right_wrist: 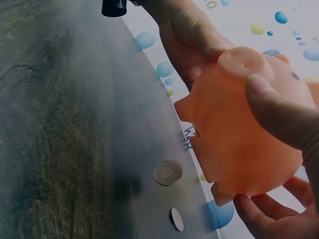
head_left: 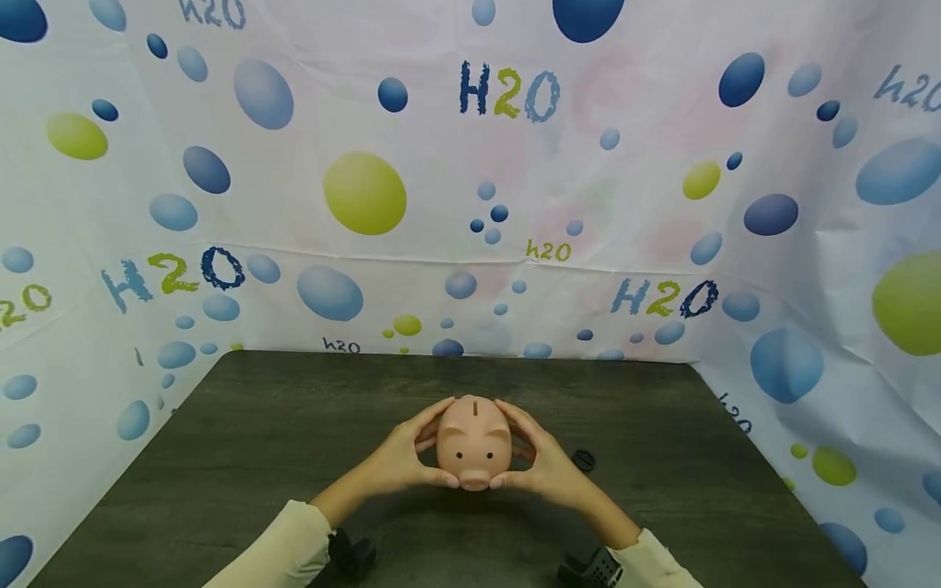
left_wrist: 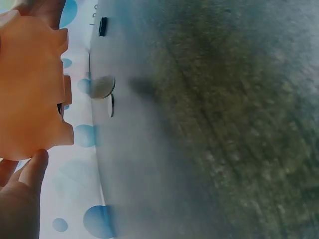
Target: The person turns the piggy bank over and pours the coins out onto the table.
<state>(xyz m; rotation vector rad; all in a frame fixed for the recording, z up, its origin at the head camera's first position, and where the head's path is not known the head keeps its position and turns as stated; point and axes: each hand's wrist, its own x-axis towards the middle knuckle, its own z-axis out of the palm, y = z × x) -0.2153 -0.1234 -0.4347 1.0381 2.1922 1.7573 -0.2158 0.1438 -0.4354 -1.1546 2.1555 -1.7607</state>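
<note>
A pink piggy bank [head_left: 474, 441] is held upright above the table between two hands, its snout facing me and the slot on top. My left hand [head_left: 403, 459] grips one side, with the thumb near the snout. My right hand [head_left: 550, 467] grips the other side the same way. In the right wrist view, a round silver coin [right_wrist: 167, 173] and a second coin [right_wrist: 176, 219], seen nearly edge-on, are below the bank's feet. Whether they are in the air or on the table I cannot tell. A dark gap shows at the bank's underside in the left wrist view.
A round black plug [head_left: 583, 461] lies on the dark wood table [head_left: 309, 408], right of the right hand. Behind and beside the table hangs a white curtain [head_left: 441, 147] with blue and green dots and H2O lettering. Black devices are strapped at both wrists.
</note>
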